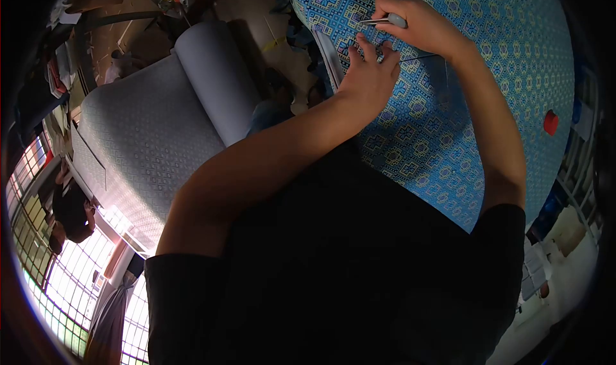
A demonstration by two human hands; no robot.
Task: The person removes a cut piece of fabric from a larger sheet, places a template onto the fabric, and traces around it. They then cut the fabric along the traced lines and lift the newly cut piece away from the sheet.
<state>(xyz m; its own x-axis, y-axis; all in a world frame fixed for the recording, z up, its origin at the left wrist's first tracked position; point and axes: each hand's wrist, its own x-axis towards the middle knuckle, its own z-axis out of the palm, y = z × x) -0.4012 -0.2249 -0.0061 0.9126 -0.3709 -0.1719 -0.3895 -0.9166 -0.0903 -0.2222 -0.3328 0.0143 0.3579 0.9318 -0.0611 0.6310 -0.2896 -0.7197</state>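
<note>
Blue patterned cloth (423,140) with yellow and white motifs spreads over the surface under both hands. My left hand (369,76) rests on it near its left edge, fingers spread and holding nothing visible. Just beyond, my right hand (420,25) grips a small tool with a grey handle (398,20) and a thin metal end pointing left, close to the cloth. The tool's exact kind is not clear. A thin dark line (420,58) lies across the cloth between my left fingers and right wrist.
A red object (550,122) sits on the cloth at the right. Left of me, a large grey roll (215,76) lies beside a surface covered in grey patterned material (141,134). Another person (70,204) is at the far left, near grilled windows (77,269).
</note>
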